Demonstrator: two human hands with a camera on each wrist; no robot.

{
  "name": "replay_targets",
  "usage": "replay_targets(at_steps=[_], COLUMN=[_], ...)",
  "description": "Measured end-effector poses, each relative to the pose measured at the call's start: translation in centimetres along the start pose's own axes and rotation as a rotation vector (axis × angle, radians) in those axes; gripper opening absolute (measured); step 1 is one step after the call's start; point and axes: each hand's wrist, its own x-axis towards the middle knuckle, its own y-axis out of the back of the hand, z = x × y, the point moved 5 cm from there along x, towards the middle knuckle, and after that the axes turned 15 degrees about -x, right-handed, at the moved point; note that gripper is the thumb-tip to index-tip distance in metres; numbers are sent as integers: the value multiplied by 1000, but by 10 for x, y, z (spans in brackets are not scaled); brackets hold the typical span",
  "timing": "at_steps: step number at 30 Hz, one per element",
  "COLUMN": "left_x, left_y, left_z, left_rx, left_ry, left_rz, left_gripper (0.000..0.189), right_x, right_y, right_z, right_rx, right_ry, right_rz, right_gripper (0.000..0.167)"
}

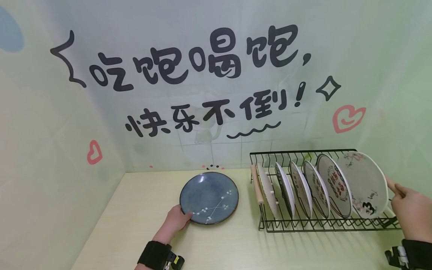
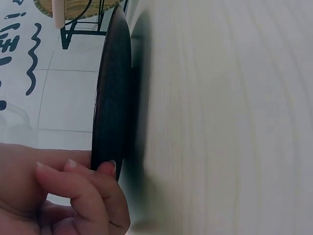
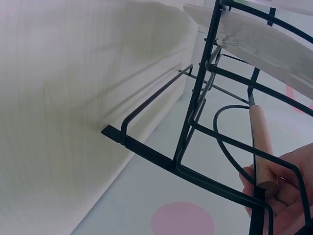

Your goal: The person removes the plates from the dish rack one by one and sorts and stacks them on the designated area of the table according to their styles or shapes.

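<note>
My left hand [image 1: 176,218] pinches the near left rim of a round dark blue plate [image 1: 209,193] with a white blossom pattern. In the left wrist view the plate [image 2: 111,98] shows edge-on, close over the table, its shadow beside it; thumb and fingers [image 2: 88,196] hold its edge. On the right, a black wire dish rack [image 1: 303,230] holds several plates on edge. My right hand [image 1: 412,210] is at the rack's right end. The right wrist view shows that hand [image 3: 288,181] with its fingers around the end of the rack's wooden handle [image 3: 261,142].
A large white plate [image 1: 368,187] with printed figures leans at the rack's right end. Another wooden handle [image 1: 257,185] is on its left end. The pale wooden table [image 1: 135,210] meets a printed wall covering [image 1: 216,150] behind and at both sides.
</note>
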Motion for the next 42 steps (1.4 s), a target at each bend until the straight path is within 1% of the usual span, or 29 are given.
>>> replay_targets(at_steps=[3,5,8,10,13,16,19,23,25,28,30,32,34,36,39,42], left_x=[0,-1,-4,-6,-7,-11,-15,-21,-23,-26,-27,-27,-25,-23,-20,-18], left_y=[0,3,10,14,12,0,-19,-50,-65,-89,-106,-121,-133,-144,-157,-168], left_z=[0,4,16,27,44,61,76,93,100,107,112,116,121,125,129,129], left_rx=[41,98,139,132,74,25,-7,-56,-98,-194,-298,-402,-506,-584,-681,-761], left_ry=[-6,-16,-26,-44,-109,-195,-267,-332,-341,-318,-273,-225,-186,-155,-131,-87], left_rz=[-7,-3,8,26,37,32,-6,-101,-152,-226,-275,-310,-326,-324,-318,-319], left_gripper=[33,42,63,77,80,76,71,67,66,63,60,57,56,55,56,59], right_x=[0,0,-2,-3,-3,-3,-2,-2,-3,-5,-6,-6,-6,-5,-5,-6], right_y=[0,0,0,0,0,1,1,1,2,3,3,3,3,4,6,7], right_z=[-1,-1,-2,-2,-1,0,0,1,1,1,1,3,3,3,1,-1], right_rx=[-6,-3,5,12,15,1,-7,-3,13,17,19,13,15,21,20,15], right_ry=[11,14,19,20,9,-11,-24,-30,-18,6,18,19,10,5,-3,-2], right_rz=[14,22,32,32,27,9,-11,-21,-7,20,33,34,29,30,35,45], right_gripper=[43,43,43,43,43,44,45,46,46,44,44,43,43,43,41,39])
